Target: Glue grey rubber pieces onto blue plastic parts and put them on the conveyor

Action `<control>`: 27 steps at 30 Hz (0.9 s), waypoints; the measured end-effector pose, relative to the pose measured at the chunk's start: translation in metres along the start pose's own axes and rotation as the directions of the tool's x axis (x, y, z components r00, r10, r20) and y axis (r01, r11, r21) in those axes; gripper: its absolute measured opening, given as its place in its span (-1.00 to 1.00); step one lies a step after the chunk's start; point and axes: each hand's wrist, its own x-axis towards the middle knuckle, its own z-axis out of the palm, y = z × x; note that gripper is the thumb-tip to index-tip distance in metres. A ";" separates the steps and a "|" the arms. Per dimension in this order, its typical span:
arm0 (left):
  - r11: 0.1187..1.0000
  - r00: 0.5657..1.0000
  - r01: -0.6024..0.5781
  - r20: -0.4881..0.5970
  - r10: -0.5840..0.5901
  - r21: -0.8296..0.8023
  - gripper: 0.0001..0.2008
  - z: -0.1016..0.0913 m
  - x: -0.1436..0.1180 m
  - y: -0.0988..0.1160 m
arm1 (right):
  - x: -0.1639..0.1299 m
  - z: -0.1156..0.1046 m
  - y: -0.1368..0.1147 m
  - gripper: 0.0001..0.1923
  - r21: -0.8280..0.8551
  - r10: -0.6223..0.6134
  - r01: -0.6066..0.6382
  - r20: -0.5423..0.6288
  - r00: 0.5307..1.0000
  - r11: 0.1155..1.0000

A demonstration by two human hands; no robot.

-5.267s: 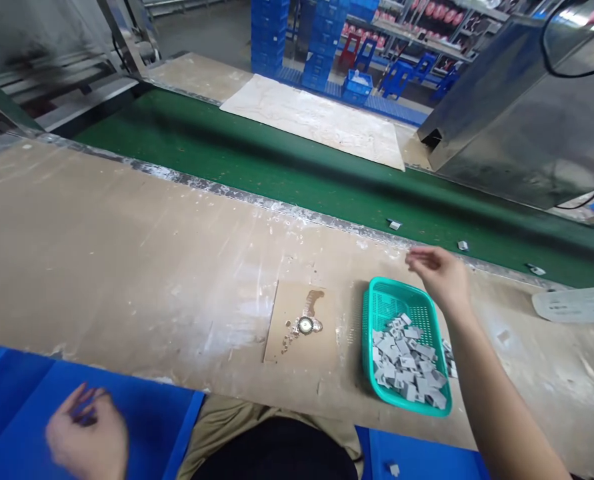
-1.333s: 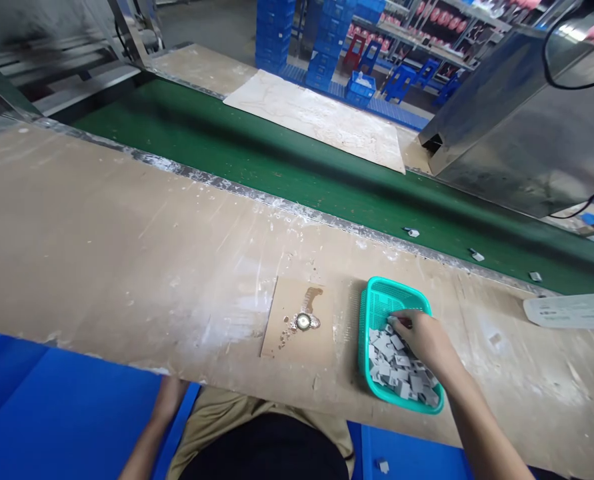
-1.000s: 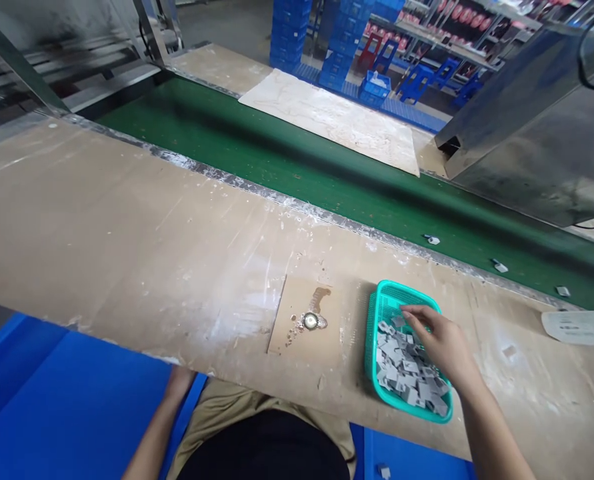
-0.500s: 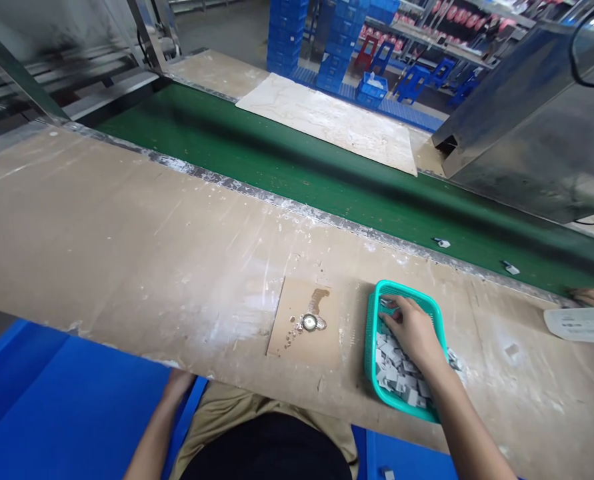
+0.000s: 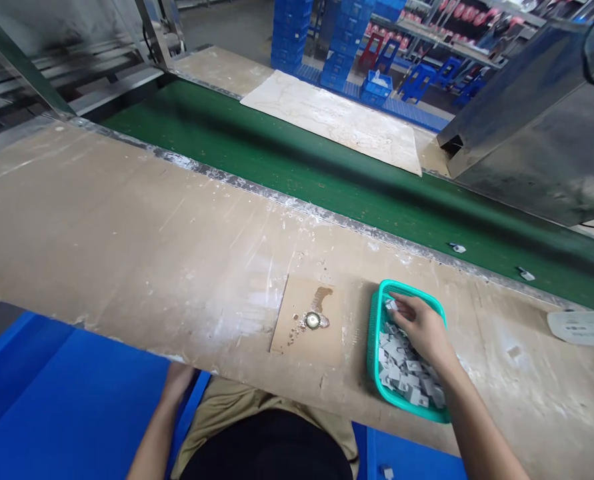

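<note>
A teal mesh basket point(image 5: 375, 333) sits on the worn wooden bench and holds several small grey plastic parts point(image 5: 405, 380). My right hand point(image 5: 423, 328) reaches into the basket from the right, fingers curled down onto the parts near its far end; whether it grips one is hidden. My left forearm point(image 5: 151, 440) runs under the bench's near edge, and that hand is hidden below the board. Two more grey parts, one point(image 5: 457, 248) and another point(image 5: 525, 273), lie on the green conveyor belt point(image 5: 287, 167) beyond the bench.
A small cardboard square point(image 5: 301, 327) with a round metal piece point(image 5: 312, 321) lies left of the basket. A white sheet point(image 5: 579, 327) lies at the right edge. A metal housing point(image 5: 531, 127) overhangs the belt. Blue bins point(image 5: 51, 407) stand below the bench.
My right hand has stayed in the basket, shifting among the parts toward its far end. The parts on the belt have drifted right. Another person's hand at the right edge is gone.
</note>
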 end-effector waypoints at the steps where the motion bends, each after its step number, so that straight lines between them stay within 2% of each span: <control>1: 1.000 1.000 0.015 -0.009 -0.015 -0.018 -0.83 -0.003 -0.002 0.000 | -0.002 -0.003 -0.004 -0.65 0.043 -0.006 0.005 0.023 1.000 0.999; 4: 0.992 0.996 0.084 -0.010 -0.085 -0.099 -0.87 -0.015 -0.008 0.002 | -0.010 -0.013 -0.026 -0.62 0.246 0.020 -0.043 0.094 0.995 0.968; 7: 0.967 0.989 0.149 0.043 -0.143 -0.206 -0.88 -0.030 -0.019 0.008 | -0.018 -0.010 -0.056 -0.61 0.423 0.019 -0.084 0.156 0.988 0.902; 9: 0.947 0.981 0.190 0.086 -0.173 -0.258 -0.84 -0.041 -0.031 0.014 | -0.024 0.001 -0.076 -0.66 0.401 -0.058 -0.016 0.172 0.983 0.916; 12: 0.925 0.966 0.245 0.152 -0.208 -0.292 -0.71 -0.058 -0.051 0.028 | -0.031 0.024 -0.099 -0.78 0.258 -0.252 0.204 0.169 0.953 0.944; 14: 0.923 0.959 0.256 0.193 -0.207 -0.286 -0.65 -0.066 -0.066 0.038 | -0.034 0.040 -0.108 -0.77 0.189 -0.361 0.329 0.174 0.916 0.925; 16: 0.933 0.959 0.235 0.220 -0.177 -0.272 -0.63 -0.069 -0.079 0.048 | -0.037 0.051 -0.111 -0.73 0.149 -0.403 0.379 0.197 0.894 0.913; 19: 0.940 0.956 0.190 0.273 -0.111 -0.283 -0.66 -0.064 -0.097 0.065 | -0.037 0.062 -0.109 -0.76 0.108 -0.425 0.411 0.228 0.876 0.905; 23: 0.917 0.928 0.189 0.370 -0.050 -0.350 -0.73 -0.041 -0.114 0.087 | -0.035 0.068 -0.102 -0.79 0.106 -0.448 0.435 0.218 0.867 0.894; 25: 0.900 0.910 0.166 0.415 0.018 -0.403 -0.75 -0.026 -0.118 0.096 | -0.036 0.066 -0.103 -0.79 0.123 -0.424 0.406 0.208 0.882 0.906; 27: 0.867 0.876 0.131 0.466 0.126 -0.481 -0.79 -0.007 -0.120 0.102 | -0.038 0.061 -0.106 -0.79 0.172 -0.354 0.323 0.199 0.914 0.931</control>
